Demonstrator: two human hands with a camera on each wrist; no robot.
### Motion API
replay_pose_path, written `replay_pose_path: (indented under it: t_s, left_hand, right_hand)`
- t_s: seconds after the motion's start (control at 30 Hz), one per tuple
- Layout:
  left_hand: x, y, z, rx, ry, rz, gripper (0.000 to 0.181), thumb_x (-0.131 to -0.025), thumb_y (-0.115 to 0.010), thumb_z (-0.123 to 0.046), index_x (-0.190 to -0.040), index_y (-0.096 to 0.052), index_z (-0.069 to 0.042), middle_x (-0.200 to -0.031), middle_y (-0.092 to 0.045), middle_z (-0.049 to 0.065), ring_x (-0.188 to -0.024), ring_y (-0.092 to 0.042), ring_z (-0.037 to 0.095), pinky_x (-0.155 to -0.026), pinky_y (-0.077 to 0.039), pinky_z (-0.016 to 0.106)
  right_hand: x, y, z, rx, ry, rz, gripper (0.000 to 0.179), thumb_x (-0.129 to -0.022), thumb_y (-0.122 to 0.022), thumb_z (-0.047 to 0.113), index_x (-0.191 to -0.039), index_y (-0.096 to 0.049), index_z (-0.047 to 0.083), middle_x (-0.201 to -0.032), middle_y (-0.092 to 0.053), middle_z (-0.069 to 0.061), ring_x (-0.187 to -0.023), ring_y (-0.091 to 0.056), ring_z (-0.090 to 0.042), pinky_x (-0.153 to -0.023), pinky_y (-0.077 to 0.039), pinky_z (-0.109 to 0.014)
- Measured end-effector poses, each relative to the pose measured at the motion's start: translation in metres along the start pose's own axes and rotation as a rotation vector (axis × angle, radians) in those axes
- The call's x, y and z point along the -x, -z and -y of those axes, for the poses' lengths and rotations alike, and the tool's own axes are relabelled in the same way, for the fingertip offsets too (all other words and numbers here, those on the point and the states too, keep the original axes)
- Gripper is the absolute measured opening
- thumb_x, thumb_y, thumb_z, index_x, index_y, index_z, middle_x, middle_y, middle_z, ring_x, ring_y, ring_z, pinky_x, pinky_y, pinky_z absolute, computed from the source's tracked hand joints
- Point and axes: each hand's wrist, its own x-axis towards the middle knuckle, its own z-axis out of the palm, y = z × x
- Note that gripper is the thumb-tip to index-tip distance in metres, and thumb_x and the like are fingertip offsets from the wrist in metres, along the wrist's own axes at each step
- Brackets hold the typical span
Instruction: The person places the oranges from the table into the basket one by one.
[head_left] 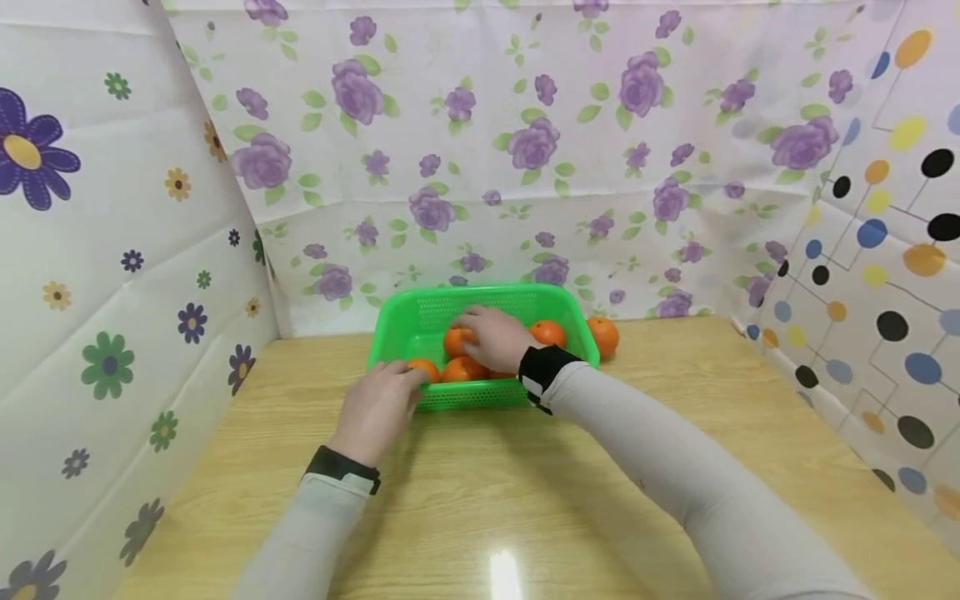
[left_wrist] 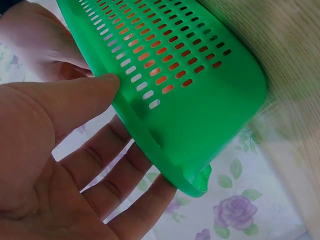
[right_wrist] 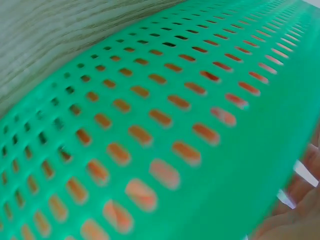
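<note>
A green plastic basket (head_left: 480,397) with slotted walls stands on the table and holds several oranges. My left hand (head_left: 380,406) grips its near left rim, thumb on the outer side and fingers over the edge, as the left wrist view shows beside the basket wall (left_wrist: 200,115). Reaching over the near rim, my right hand (head_left: 497,337) holds an orange (head_left: 456,341) inside the basket. Closer to the near wall lie another orange (head_left: 462,369) and one by the left fingertips (head_left: 424,369). The right wrist view is mostly filled by the slotted wall (right_wrist: 240,165), with part of the hand at its edge.
One orange (head_left: 603,337) sits on the table outside the basket, against its right end. Inside, at the right, is another orange (head_left: 547,332). The wooden table (head_left: 465,500) is bounded by a flowered cloth (head_left: 480,167) behind and patterned cloths at both sides.
</note>
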Motion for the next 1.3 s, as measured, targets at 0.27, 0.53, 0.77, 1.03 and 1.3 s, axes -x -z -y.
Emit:
replay_pose_path:
  t_s: [0.27,0.53,0.77,1.03,1.3]
  left_hand:
    - [0.0,0.001,0.0,0.002,0.0,0.009,0.022,-0.09,-0.092,-0.005,-0.109,-0.083,-0.012,-0.097,-0.074,0.009,-0.081,-0.064,0.031,-0.067,-0.06,0.042]
    - [0.003,-0.003,0.005,0.016,0.024,0.023,0.025,-0.09,-0.093,-0.006,-0.112,-0.083,-0.013,-0.1,-0.075,0.008,-0.085,-0.065,0.03,-0.071,-0.06,0.043]
    - [0.002,-0.003,0.004,0.032,-0.002,-0.012,0.025,-0.088,-0.093,-0.003,-0.109,-0.082,-0.012,-0.098,-0.075,0.008,-0.084,-0.066,0.032,-0.071,-0.06,0.043]
    - [0.001,0.0,0.002,0.037,0.002,-0.009,0.026,-0.089,-0.092,-0.003,-0.111,-0.083,-0.013,-0.101,-0.076,0.009,-0.087,-0.067,0.033,-0.071,-0.061,0.044]
    - [0.001,0.0,0.002,0.035,0.004,-0.005,0.024,-0.09,-0.092,-0.004,-0.11,-0.082,-0.013,-0.1,-0.075,0.009,-0.086,-0.067,0.033,-0.069,-0.061,0.045]
  right_hand:
    - [0.031,0.018,0.004,0.011,0.049,-0.081,0.038,-0.111,-0.07,0.018,-0.149,-0.068,0.009,-0.152,-0.063,-0.013,-0.145,-0.056,-0.034,-0.119,-0.05,-0.047]
    - [0.058,0.025,0.003,0.109,0.114,-0.127,0.043,-0.109,-0.074,0.019,-0.149,-0.067,0.007,-0.155,-0.061,-0.016,-0.147,-0.055,-0.035,-0.118,-0.051,-0.045]
    - [0.078,0.033,-0.017,0.101,0.11,-0.21,0.043,-0.106,-0.078,0.015,-0.146,-0.069,0.006,-0.153,-0.062,-0.018,-0.146,-0.054,-0.037,-0.125,-0.043,-0.05]
    - [0.099,0.04,-0.038,0.124,0.089,-0.24,0.048,-0.107,-0.078,0.019,-0.151,-0.065,0.007,-0.157,-0.059,-0.018,-0.148,-0.051,-0.038,-0.126,-0.042,-0.051]
    - [0.114,0.047,-0.054,0.128,0.042,-0.271,0.05,-0.107,-0.077,0.02,-0.152,-0.063,0.002,-0.155,-0.059,-0.02,-0.144,-0.055,-0.042,-0.12,-0.047,-0.057]
